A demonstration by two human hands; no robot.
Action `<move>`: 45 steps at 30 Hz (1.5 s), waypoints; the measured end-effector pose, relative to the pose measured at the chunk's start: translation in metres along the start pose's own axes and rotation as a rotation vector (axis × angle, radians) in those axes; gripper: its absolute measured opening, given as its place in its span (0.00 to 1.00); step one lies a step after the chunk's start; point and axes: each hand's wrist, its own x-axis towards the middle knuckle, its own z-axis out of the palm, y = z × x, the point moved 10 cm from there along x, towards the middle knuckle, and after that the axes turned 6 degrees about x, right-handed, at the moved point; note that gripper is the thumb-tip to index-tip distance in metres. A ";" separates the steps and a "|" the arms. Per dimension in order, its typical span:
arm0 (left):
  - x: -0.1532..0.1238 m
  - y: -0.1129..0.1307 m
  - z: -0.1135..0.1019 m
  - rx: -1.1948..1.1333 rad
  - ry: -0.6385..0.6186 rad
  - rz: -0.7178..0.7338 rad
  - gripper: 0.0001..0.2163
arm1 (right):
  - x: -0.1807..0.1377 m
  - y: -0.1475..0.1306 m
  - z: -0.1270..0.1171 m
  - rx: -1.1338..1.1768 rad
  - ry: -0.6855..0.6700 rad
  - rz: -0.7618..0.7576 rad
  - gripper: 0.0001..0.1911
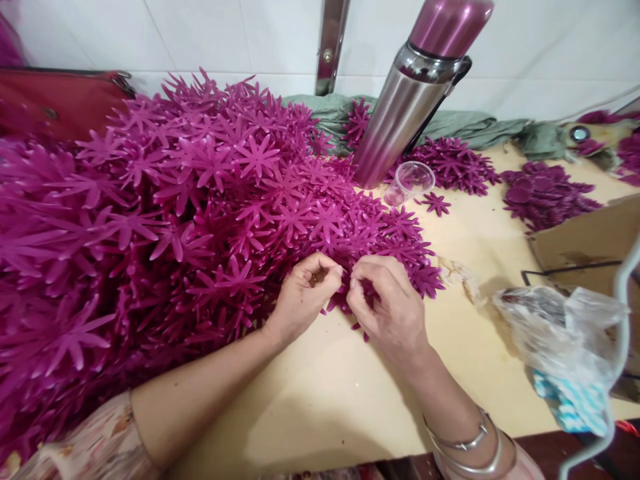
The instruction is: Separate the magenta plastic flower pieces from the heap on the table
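Both hands meet at the front edge of a large heap of magenta flower-shaped pieces [260, 157] with long narrow petals. My left hand [306, 293] is closed, thumb and forefinger pinched together; whatever lies between the tips is too small to name. Close beside it, my right hand [387, 303] is closed too, its fingers curled and the tips pressed together. What it pinches, if anything, is hidden. A small gap separates the two sets of fingertips. Magenta petals show behind and just below them, resting on the pale table [320, 393].
Behind the heap stands a tall steel flask [400, 100] with a clear plastic cup [410, 183] near its base. Smaller magenta piles [545, 193] lie to the right. A cardboard box [585, 240], a plastic bag [560, 327] and a grey metal rod [623, 320] occupy the right side.
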 end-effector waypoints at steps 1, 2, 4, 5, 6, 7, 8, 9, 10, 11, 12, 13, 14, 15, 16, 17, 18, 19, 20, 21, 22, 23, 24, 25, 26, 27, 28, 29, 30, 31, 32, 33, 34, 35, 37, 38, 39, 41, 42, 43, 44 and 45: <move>0.001 -0.002 -0.003 -0.009 0.035 0.000 0.11 | 0.000 0.004 -0.006 0.085 0.046 0.050 0.09; 0.001 -0.005 -0.007 -0.021 0.076 -0.003 0.11 | 0.000 0.012 -0.013 0.186 0.112 0.128 0.09; 0.002 -0.011 -0.013 -0.048 0.145 -0.018 0.11 | -0.005 0.036 -0.026 0.409 0.273 0.320 0.06; 0.002 -0.014 -0.015 -0.059 0.163 -0.029 0.11 | -0.009 0.050 -0.030 0.520 0.358 0.415 0.05; 0.002 -0.016 -0.015 -0.066 0.173 -0.036 0.11 | -0.014 0.064 -0.032 0.629 0.435 0.497 0.04; 0.002 -0.017 -0.015 -0.072 0.177 -0.040 0.11 | -0.018 0.076 -0.032 0.736 0.498 0.564 0.03; 0.001 -0.017 -0.015 -0.081 0.174 -0.041 0.12 | -0.022 0.088 -0.030 0.842 0.549 0.623 0.04; 0.001 -0.016 -0.014 -0.099 0.169 -0.041 0.12 | -0.026 0.098 -0.028 0.946 0.589 0.680 0.04; 0.000 -0.015 -0.013 -0.122 0.165 -0.041 0.13 | -0.029 0.107 -0.023 1.042 0.616 0.741 0.05; 0.000 -0.014 -0.012 -0.150 0.161 -0.039 0.13 | -0.032 0.113 -0.019 1.127 0.624 0.795 0.05; 0.000 -0.014 -0.011 -0.179 0.159 -0.038 0.13 | -0.033 0.117 -0.014 1.197 0.616 0.845 0.06; 0.000 -0.013 -0.011 -0.206 0.159 -0.037 0.13 | -0.033 0.119 -0.010 1.252 0.600 0.885 0.08; 0.000 -0.013 -0.011 -0.227 0.159 -0.039 0.14 | -0.033 0.119 -0.006 1.294 0.580 0.913 0.11; 0.001 -0.014 -0.011 -0.242 0.162 -0.039 0.14 | -0.032 0.118 -0.004 1.323 0.554 0.935 0.15; 0.001 -0.014 -0.011 -0.252 0.167 -0.038 0.14 | -0.030 0.116 -0.002 1.338 0.530 0.951 0.18; 0.002 -0.015 -0.011 -0.264 0.172 -0.037 0.14 | -0.030 0.114 0.000 1.337 0.508 0.965 0.20; 0.002 -0.016 -0.012 -0.277 0.178 -0.035 0.15 | -0.030 0.113 0.001 1.319 0.482 0.978 0.20; 0.003 -0.016 -0.013 -0.289 0.184 -0.032 0.15 | -0.029 0.111 0.001 1.279 0.455 0.978 0.19; 0.003 -0.017 -0.014 -0.298 0.191 -0.030 0.15 | -0.029 0.111 0.000 1.214 0.433 0.958 0.18; 0.003 -0.017 -0.015 -0.303 0.200 -0.031 0.16 | -0.028 0.111 -0.004 1.124 0.413 0.918 0.18; 0.003 -0.018 -0.017 -0.306 0.212 -0.035 0.16 | -0.026 0.110 -0.008 1.021 0.387 0.866 0.18; 0.002 -0.019 -0.018 -0.306 0.227 -0.040 0.16 | -0.025 0.109 -0.011 0.913 0.348 0.812 0.20; 0.002 -0.020 -0.019 -0.305 0.236 -0.051 0.17 | -0.024 0.108 -0.012 0.811 0.294 0.764 0.21; 0.002 -0.020 -0.019 -0.307 0.237 -0.062 0.17 | -0.023 0.107 -0.010 0.725 0.228 0.727 0.22; 0.002 -0.021 -0.019 -0.312 0.232 -0.071 0.18 | -0.024 0.106 -0.006 0.660 0.161 0.701 0.22; 0.002 -0.020 -0.017 -0.318 0.217 -0.073 0.18 | -0.024 0.105 -0.002 0.612 0.102 0.680 0.22; 0.002 -0.019 -0.014 -0.319 0.193 -0.062 0.18 | -0.025 0.104 0.000 0.573 0.062 0.664 0.22; 0.003 -0.016 -0.011 -0.313 0.168 -0.038 0.17 | -0.025 0.104 0.000 0.534 0.046 0.651 0.21; 0.003 -0.012 -0.009 -0.299 0.146 -0.005 0.18 | -0.025 0.103 -0.002 0.498 0.054 0.641 0.20; 0.002 -0.009 -0.008 -0.275 0.128 0.031 0.20 | -0.024 0.103 -0.006 0.465 0.079 0.635 0.20; 0.002 -0.005 -0.006 -0.238 0.111 0.067 0.21 | -0.023 0.102 -0.011 0.438 0.112 0.633 0.19; 0.001 -0.001 -0.005 -0.189 0.093 0.100 0.21 | -0.022 0.102 -0.017 0.424 0.150 0.633 0.18; 0.000 0.002 -0.004 -0.128 0.075 0.127 0.19 | -0.021 0.102 -0.021 0.424 0.187 0.634 0.17; -0.001 0.004 -0.002 -0.062 0.057 0.148 0.15 | -0.020 0.101 -0.025 0.439 0.213 0.637 0.16; -0.003 0.009 -0.001 0.052 0.041 0.178 0.11 | -0.019 0.101 -0.027 0.493 0.232 0.645 0.15; -0.004 0.011 -0.001 0.090 0.043 0.186 0.11 | -0.019 0.102 -0.026 0.523 0.233 0.651 0.16; -0.005 0.013 -0.001 0.113 0.050 0.191 0.11 | -0.019 0.102 -0.025 0.554 0.228 0.661 0.16; -0.006 0.016 -0.002 0.132 0.062 0.196 0.11 | -0.020 0.103 -0.020 0.615 0.208 0.686 0.18; -0.006 0.017 -0.002 0.139 0.062 0.194 0.12 | -0.021 0.103 -0.017 0.637 0.203 0.696 0.18; -0.006 0.017 -0.002 0.143 0.060 0.192 0.12 | -0.021 0.102 -0.016 0.651 0.201 0.704 0.18; -0.006 0.017 -0.001 0.145 0.059 0.190 0.12 | -0.021 0.101 -0.015 0.655 0.204 0.708 0.18; -0.006 0.018 -0.001 0.148 0.055 0.193 0.13 | -0.020 0.099 -0.013 0.650 0.203 0.709 0.17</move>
